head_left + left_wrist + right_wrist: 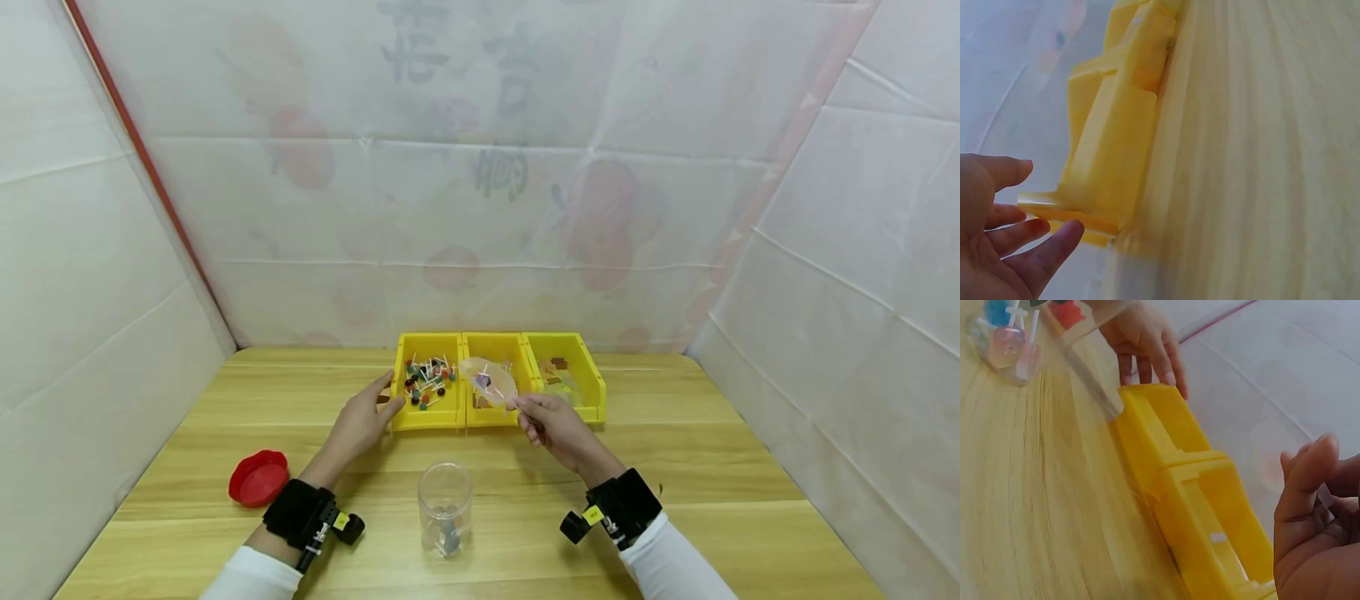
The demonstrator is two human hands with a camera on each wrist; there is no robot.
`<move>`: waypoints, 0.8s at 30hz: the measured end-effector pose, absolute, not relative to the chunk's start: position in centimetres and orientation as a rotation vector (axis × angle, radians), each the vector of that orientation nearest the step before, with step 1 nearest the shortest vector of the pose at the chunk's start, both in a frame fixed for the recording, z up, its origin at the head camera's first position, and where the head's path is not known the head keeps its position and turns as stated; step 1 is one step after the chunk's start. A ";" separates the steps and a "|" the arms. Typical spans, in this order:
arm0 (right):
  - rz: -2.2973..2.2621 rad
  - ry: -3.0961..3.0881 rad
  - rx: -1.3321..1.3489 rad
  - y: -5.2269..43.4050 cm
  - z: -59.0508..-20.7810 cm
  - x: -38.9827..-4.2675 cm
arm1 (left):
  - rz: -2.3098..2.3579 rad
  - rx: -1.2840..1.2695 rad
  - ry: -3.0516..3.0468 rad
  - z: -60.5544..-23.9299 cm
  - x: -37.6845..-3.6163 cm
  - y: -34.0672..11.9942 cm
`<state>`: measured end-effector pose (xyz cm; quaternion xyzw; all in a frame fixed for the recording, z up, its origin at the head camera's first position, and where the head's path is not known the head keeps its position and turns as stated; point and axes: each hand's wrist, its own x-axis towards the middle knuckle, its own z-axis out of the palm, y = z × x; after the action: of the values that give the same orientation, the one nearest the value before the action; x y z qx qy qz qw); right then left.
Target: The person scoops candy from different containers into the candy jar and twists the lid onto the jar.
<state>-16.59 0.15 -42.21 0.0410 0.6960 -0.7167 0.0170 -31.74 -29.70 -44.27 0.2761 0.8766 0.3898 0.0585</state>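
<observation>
My right hand (551,423) pinches the narrow end of a translucent oval, spoon-like thing (472,369) above the middle yellow bin (531,367). Small stick candies show on or through it; I cannot tell which. In the right wrist view, the curled right fingers (1310,481) hold a clear sliver. My left hand (363,417) is at the outer side of the left yellow bin (396,392), fingers fairly straight along its edge. Miniature lollipops (427,379) with white sticks fill that bin. Close by the person stands a clear jar (446,492) with a few pieces at its bottom.
The right yellow bin (600,392) holds brown and pale pieces (558,375). A red scalloped lid (258,479) lies left of the jar on the wooden table (705,450). White sheeting (480,208) stands behind and at both sides.
</observation>
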 end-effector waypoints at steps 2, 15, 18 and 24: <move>-2.218 2.170 0.113 0.2 -42.3 -16.3 | 1.202 0.853 2.645 -44.0 -31.5 -29.8; -2.202 2.122 0.016 0.7 -41.6 -14.7 | 1.222 1.063 2.707 -42.6 -29.0 -31.3; -2.179 2.136 -0.011 1.1 -41.2 -14.5 | 1.234 1.083 2.661 -42.4 -28.2 -31.5; -2.143 2.148 -0.098 1.7 -40.5 -14.1 | 1.300 1.132 2.497 -42.2 -26.9 -31.7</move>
<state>-14.09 1.73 -40.55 -0.0323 0.7067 -0.7048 0.0528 -26.89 -31.67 -42.25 0.3725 0.8218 0.4279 0.0535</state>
